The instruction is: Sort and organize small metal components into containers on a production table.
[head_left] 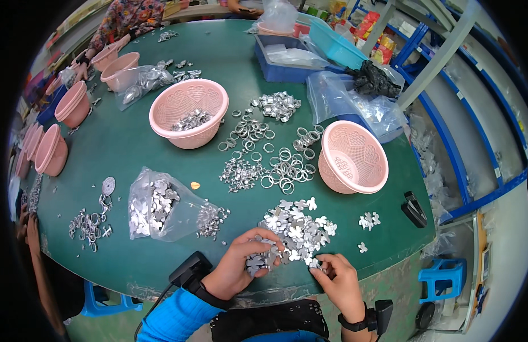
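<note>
A pile of flat, silver, clover-shaped metal pieces [298, 231] lies on the green table in front of me. My left hand [241, 259] is cupped at the pile's left side, its fingers curled around several of these metal pieces [257, 263]. At the pile's near right edge, my right hand [338, 279] pinches a small metal piece [314, 263] between thumb and fingertips; the fingers partly cover it. A clear plastic bag [181, 214] with more flat silver pieces lies left of my left hand. Right of the pile, a few clover pieces [369, 220] sit apart.
Silver rings [287, 169] and small metal parts [239, 174] lie beyond the pile. One pink basket [181, 137] holds metal parts; another pink basket [369, 185] leans right. A black stapler [414, 210] is near the right edge. Other people's hands [33, 233] work along the left side.
</note>
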Demonstrator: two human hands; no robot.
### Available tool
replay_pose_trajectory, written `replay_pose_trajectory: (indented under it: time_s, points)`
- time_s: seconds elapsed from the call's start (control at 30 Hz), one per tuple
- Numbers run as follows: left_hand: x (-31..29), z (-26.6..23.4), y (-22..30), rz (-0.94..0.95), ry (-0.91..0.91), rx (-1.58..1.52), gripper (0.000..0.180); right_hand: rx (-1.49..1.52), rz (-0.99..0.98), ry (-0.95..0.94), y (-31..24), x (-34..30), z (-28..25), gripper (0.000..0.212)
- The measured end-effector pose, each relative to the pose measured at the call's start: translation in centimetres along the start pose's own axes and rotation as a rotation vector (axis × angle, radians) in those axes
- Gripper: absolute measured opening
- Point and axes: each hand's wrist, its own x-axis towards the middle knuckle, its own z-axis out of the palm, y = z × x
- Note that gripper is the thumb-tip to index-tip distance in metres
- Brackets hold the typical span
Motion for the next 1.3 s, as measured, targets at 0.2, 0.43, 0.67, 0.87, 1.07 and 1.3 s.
replay_pose_trajectory:
  time_s: [0.2, 0.43, 0.67, 0.87, 1.07, 1.3]
  points:
    - [-0.2, -0.1, 0.0, 0.017, -0.012, -0.003, 0.016, 0.285, 0.010, -0.075, 1.7, -0.2, -0.4, 0.018]
    - [0.1, 0.1, -0.5, -0.010, -0.090, 0.018, 0.024, 0.967, -0.024, -0.054, -2.2, 0.3, -1.5, 0.019]
    - [0.0, -0.3, -0.4, -0.041, -0.141, -0.155, 0.031, 0.357, -0.353, -0.181, -6.8, 2.8, 2.3, 0.020]
    - [-0.1, -0.2, -0.6, 0.045, -0.143, -0.138, 0.020, 0.696, -0.268, 0.067, -5.4, 2.2, 3.3, 0.012]
    - [-0.5, -0.2, -0.5, 0.166, -0.046, -0.092, 0.019, 1.221, 0.094, -0.016, -4.8, 0.7, 4.0, 0.029]
    - [-1.4, 4.7, -0.6, 0.553, 0.066, 0.164, 0.009, 2.023, 0.323, -0.450, -5.1, 0.3, 5.6, 0.037]
